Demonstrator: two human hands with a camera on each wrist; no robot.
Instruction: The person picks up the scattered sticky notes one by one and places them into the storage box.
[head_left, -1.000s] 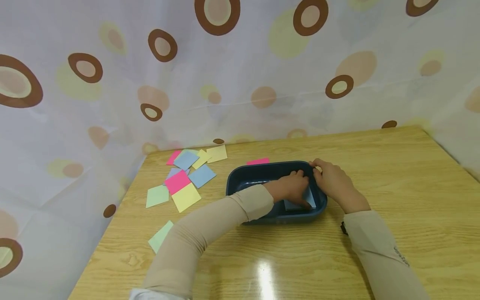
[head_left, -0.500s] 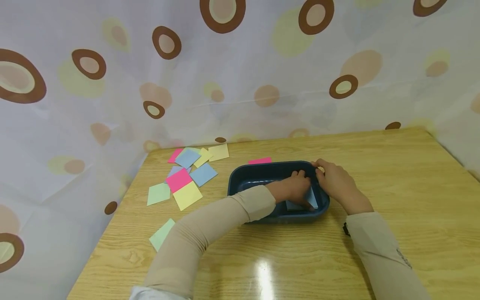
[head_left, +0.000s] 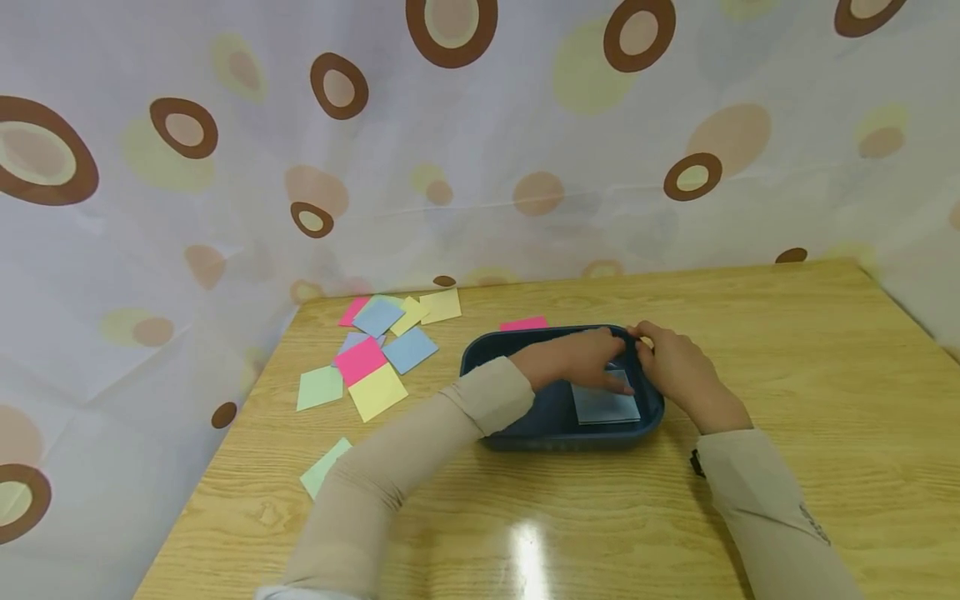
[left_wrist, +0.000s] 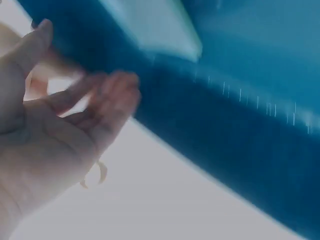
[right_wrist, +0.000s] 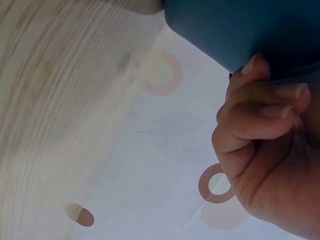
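A dark blue plastic bin (head_left: pixel 562 442) stands on the wooden table. Inside it, toward the right end, lies a small stack of light blue paper notes (head_left: pixel 607 408). My left hand (head_left: pixel 577 358) hangs over the bin above the notes, fingers extended and holding nothing; it is blurred in the left wrist view, near the bin wall (left_wrist: pixel 225 125). At the far right corner, my right hand (head_left: pixel 678 362) grips the bin's rim. The right wrist view shows its fingers (right_wrist: pixel 265 120) curled at the bin's edge.
Loose square notes are spread at left: pink (head_left: pixel 360 360), yellow (head_left: pixel 378 392), blue (head_left: pixel 410 350) and green (head_left: pixel 320 388). Another green note (head_left: pixel 326 467) lies nearer, partly behind the left sleeve. A pink note (head_left: pixel 523 322) shows behind the bin. A patterned curtain (head_left: pixel 480 167) borders the table.
My left hand has lifted off the blue notes and moved slightly back and left, uncovering more of them. The right hand keeps its place on the rim. The head view has shifted slightly.
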